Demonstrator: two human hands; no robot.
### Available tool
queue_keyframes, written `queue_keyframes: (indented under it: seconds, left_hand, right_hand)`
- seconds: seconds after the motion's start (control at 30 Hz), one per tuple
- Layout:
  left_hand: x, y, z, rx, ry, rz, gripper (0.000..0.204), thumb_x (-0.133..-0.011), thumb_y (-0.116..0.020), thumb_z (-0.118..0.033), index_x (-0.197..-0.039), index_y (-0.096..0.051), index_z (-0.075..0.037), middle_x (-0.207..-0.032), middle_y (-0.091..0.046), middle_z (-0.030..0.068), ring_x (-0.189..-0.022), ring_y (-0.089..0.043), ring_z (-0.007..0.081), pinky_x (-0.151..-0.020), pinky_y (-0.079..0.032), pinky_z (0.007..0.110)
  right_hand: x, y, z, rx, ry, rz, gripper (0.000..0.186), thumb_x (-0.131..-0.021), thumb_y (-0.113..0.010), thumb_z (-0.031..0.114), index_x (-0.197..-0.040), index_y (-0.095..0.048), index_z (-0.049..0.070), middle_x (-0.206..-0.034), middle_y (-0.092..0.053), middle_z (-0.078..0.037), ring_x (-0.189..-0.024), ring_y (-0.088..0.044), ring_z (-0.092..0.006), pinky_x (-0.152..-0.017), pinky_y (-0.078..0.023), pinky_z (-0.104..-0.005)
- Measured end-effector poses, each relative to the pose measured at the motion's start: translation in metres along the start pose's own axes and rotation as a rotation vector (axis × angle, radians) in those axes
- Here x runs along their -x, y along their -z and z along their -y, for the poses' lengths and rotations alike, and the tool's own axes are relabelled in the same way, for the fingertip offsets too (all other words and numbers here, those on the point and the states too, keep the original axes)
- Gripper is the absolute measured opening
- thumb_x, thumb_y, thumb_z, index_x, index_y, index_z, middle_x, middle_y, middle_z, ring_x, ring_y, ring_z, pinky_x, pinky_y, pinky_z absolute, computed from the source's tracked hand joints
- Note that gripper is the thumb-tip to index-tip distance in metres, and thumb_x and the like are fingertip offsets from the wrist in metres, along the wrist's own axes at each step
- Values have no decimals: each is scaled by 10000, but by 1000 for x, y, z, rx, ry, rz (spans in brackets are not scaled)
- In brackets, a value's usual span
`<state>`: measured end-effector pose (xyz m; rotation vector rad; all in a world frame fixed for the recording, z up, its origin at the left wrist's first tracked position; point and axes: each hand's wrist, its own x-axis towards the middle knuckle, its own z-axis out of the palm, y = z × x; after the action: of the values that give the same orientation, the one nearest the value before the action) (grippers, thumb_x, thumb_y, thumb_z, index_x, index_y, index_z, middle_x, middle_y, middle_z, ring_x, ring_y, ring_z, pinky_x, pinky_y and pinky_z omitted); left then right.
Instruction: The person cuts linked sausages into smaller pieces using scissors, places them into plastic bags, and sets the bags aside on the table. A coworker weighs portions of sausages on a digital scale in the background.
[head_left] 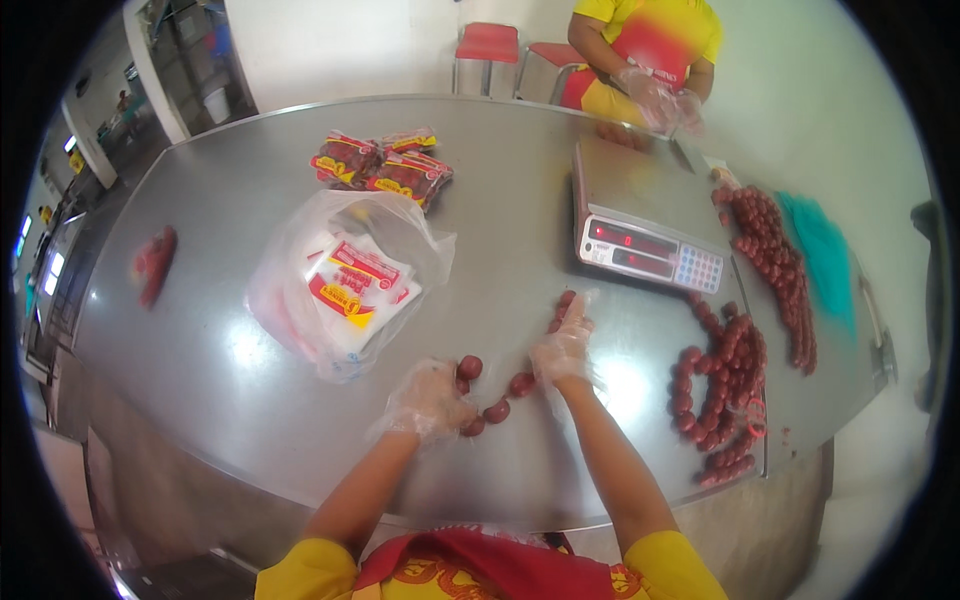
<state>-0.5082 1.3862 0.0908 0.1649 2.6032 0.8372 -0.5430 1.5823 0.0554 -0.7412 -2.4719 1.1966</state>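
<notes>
A short string of round red-brown sausages [497, 411] lies on the steel table and runs between my two hands, both in thin clear plastic gloves. My left hand [432, 402] is closed around its left end, with a few links showing past the fingers. Above and to the right, my right hand [564, 352] holds the other stretch of the string. Its forefinger reaches away from me along the links, and its other fingers are partly hidden. Left of the hands sits an opened clear plastic bag [430, 245] of flat printed packets [355, 285].
A digital scale [650, 245] stands right of centre. Sausage strings lie in heaps, one nearer [725, 375] and one farther [770, 250], beside a teal net [820, 255]. Filled sausage packs [400, 170] are at the back, a red bundle [153, 265] far left. Across the table is a gloved co-worker [650, 60].
</notes>
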Motion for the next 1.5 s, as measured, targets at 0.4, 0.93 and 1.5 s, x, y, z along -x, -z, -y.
queue_keyframes:
  seconds: [0.4, 0.93, 1.5]
  left_hand:
    - [-47, -20, -11, 135, -285, 421, 465, -868, -612, -106, -1326, -538, -95, -1272, -515, 182, -1084, -572, 347, -945, -489, 426]
    - [-30, -45, 22, -177, -530, 199, 433, -921, -557, -208, -1333, -553, -76, -1388, -500, 220, -1315, -448, 377, -1096, -383, 437]
    - [-167, 22, 130, -641, 264, -825, 568, -935, -519, -451, -1401, -508, -128, -1484, -450, 122, -1284, -478, 304, -1053, -386, 412]
  right_hand:
    - [65, 75, -27, 194, 223, 373, 237, -739, -630, -5, -975, -654, 6, -833, -635, -128, -747, -640, -227, -655, -533, -356]
    - [87, 113, -68, 395, 487, 631, 954, -655, -835, 371, -1416, -384, 13, -1349, -474, -204, -1268, -452, -401, -1043, -408, -447]
    - [92, 114, -80, 23, 212, 477, 990, -734, -828, 414, -1496, -340, 12, -1512, -300, -256, -1384, -347, -365, -1148, -331, -425]
